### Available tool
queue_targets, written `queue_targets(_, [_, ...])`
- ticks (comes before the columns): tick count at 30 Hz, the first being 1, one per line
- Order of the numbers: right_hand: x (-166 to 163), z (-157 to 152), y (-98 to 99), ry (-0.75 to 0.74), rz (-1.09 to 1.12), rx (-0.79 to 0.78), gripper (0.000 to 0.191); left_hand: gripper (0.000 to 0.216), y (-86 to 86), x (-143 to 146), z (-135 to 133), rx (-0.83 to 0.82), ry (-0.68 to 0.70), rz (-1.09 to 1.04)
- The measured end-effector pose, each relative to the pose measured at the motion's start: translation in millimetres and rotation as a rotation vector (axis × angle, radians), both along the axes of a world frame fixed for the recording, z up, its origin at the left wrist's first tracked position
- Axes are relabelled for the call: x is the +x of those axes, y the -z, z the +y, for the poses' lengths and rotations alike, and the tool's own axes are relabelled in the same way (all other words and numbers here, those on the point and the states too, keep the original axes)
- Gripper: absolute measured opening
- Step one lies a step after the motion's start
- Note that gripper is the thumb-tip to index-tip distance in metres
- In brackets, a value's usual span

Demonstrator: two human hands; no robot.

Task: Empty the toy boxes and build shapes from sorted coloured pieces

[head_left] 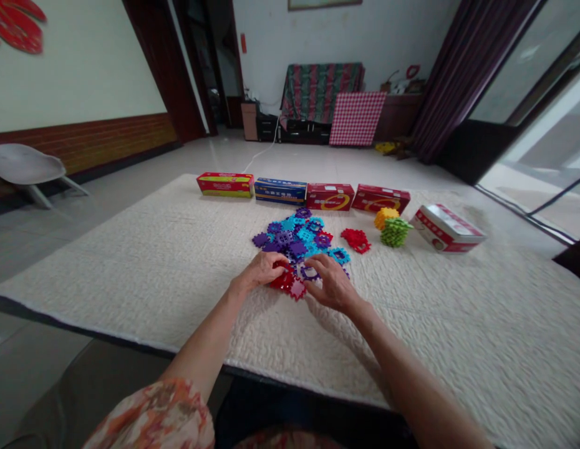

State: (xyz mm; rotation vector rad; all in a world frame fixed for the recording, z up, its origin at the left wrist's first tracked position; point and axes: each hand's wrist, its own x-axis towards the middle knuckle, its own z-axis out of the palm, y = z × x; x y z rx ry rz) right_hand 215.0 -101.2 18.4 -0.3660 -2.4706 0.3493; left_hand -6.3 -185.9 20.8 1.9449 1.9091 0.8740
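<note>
In the middle of the table, purple, light-blue and red toothed plastic building tiles [284,239] lie in a loose pile. At the near edge of the pile, my left hand [262,269] is closed on red tiles [284,279], its thumb and fingers at their left side. A pinkish-red tile [297,289] sits just right of them, between my hands. My right hand [333,284] has its thumb and fingers apart, hovering or resting beside a purple frame-shaped tile [309,272]; its fingertips partly cover the pile. I see nothing gripped in it.
Right of the pile are red tiles [356,240], a green stack [395,232] and a yellow stack [386,217]. A red-and-white box [449,228] stands farther right. Along the back stand a red-yellow box [226,185], a blue box [280,191] and two red boxes [330,196]. A cream quilted cloth [145,249] covers the table.
</note>
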Motion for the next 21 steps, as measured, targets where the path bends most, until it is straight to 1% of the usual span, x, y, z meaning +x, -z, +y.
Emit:
queue_targets(3, [-4, -23, -2.1, 0.040, -0.066, 0.010, 0.028, 0.032, 2.1, -2, -2, 0.000, 0.034, 0.049])
queue_targets(7, [-10, -43, 0.3, 0.135, -0.251, 0.040, 0.030, 0.046, -1.3, -5, -8, -0.059, 0.073, 0.114])
queue_targets(10, [-13, -46, 1.8, 0.194, -0.300, 0.061, 0.034, 0.056, -1.7, -5, -14, -0.094, 0.098, 0.157])
queue_targets(12, [-15, -46, 0.7, 0.215, -0.330, 0.061, 0.033, 0.059, 0.6, -4, -16, -0.105, 0.135, 0.191])
queue_targets(17, [-17, -45, -1.9, 0.253, -0.376, 0.014, 0.033, 0.053, 6.4, -2, -17, -0.072, 0.205, 0.294])
queue_targets(21, [-20, -43, 3.8, 0.271, -0.357, -0.026, 0.037, 0.049, 2.7, 3, -15, -0.063, 0.242, 0.382])
